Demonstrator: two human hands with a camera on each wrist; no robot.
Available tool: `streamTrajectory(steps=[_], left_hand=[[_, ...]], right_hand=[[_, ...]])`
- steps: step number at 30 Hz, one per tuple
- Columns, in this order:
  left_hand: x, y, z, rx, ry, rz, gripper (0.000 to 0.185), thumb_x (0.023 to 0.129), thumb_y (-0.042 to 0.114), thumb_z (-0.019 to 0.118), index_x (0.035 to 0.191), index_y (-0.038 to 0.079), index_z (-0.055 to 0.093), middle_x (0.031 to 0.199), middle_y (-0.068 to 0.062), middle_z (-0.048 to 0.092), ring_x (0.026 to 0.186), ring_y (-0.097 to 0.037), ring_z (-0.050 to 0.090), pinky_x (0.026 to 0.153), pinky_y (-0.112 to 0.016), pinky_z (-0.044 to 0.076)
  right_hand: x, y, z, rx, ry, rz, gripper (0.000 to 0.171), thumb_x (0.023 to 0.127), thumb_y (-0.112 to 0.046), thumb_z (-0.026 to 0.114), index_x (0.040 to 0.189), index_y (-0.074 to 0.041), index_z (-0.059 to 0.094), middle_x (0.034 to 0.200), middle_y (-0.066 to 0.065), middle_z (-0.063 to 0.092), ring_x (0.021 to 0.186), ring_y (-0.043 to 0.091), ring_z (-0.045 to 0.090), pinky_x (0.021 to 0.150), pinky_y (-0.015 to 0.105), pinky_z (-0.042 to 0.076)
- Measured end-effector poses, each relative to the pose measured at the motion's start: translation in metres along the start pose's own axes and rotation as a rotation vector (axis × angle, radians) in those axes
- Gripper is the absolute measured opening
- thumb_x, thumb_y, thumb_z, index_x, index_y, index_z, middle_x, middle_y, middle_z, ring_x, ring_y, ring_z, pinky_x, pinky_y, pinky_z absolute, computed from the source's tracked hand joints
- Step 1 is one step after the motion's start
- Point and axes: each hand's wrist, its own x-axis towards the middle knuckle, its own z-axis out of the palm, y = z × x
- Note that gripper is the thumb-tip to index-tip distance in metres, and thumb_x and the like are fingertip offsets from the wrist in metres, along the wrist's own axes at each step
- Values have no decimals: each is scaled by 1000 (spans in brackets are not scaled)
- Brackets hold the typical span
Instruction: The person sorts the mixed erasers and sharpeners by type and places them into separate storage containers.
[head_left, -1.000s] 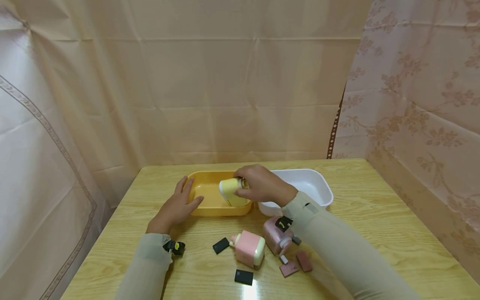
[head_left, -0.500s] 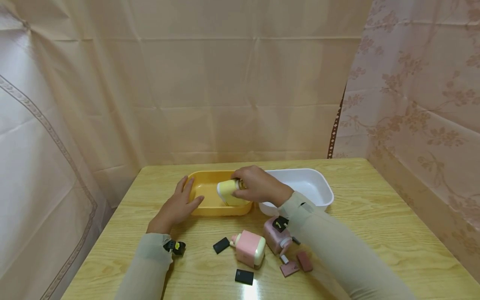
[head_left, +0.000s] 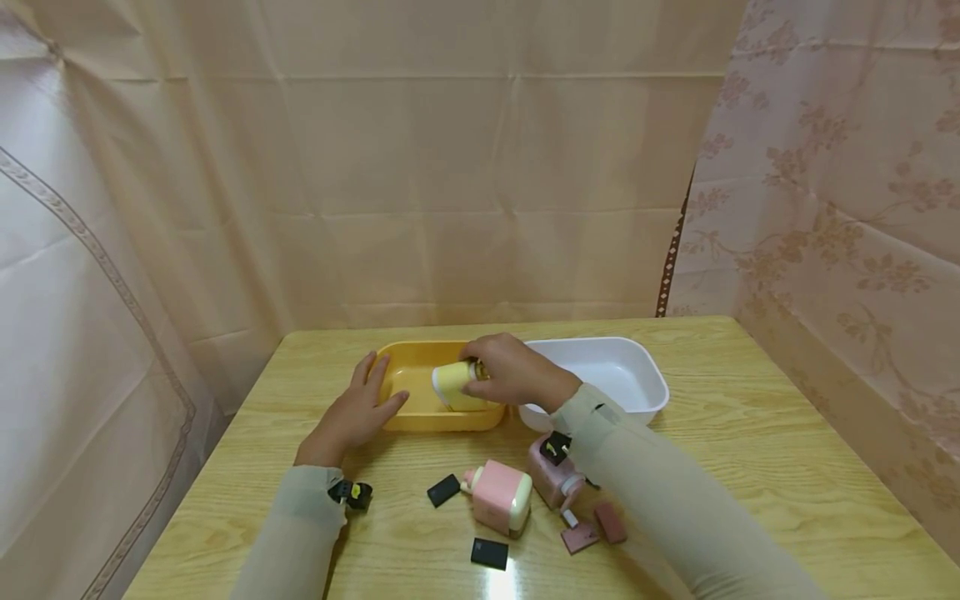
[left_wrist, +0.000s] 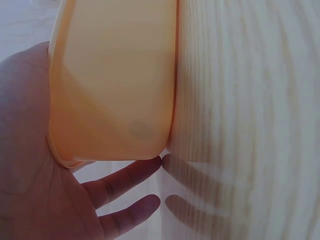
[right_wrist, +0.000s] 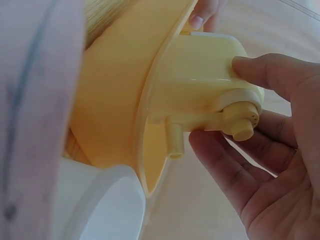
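My right hand (head_left: 517, 371) holds a yellow hand-crank pencil sharpener (head_left: 453, 382) tilted inside the right end of a yellow tray (head_left: 442, 423). Thumb and fingers grip the sharpener's crank end. The right wrist view shows its crank handle (right_wrist: 175, 140) poking out past the tray's rim. Whether the sharpener touches the tray's floor cannot be seen. At the tray's left end rests my left hand (head_left: 356, 412), fingers spread and fairly straight against it, the thumb over the front rim. In the left wrist view, the fingertips (left_wrist: 150, 164) lie beside the tray's outer wall.
A white tray (head_left: 654, 402) stands right of the yellow one. In front lie a pink sharpener (head_left: 498, 498) and a mauve sharpener (head_left: 551, 475), partly behind my right wrist. Two black blocks (head_left: 490, 553) and two dark pink blocks (head_left: 610, 522) lie nearby. Curtains hang around the table.
My right hand has shifted slightly left with the yellow sharpener, which leans a little farther into the yellow tray. The left hand has stayed at the tray's end.
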Motion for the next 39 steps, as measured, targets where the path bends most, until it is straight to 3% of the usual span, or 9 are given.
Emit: streamTrajectory(steps=[39], left_hand=[[2, -5, 3, -15, 8, -10, 89, 103, 63, 46, 168, 22, 4, 175, -9, -8, 140, -51, 46, 106, -68, 42]], right_hand=[[21, -1, 10, 30, -80, 70, 37, 88, -26, 81, 117, -9, 68, 104, 0, 71, 87, 14, 62, 82, 30, 54]])
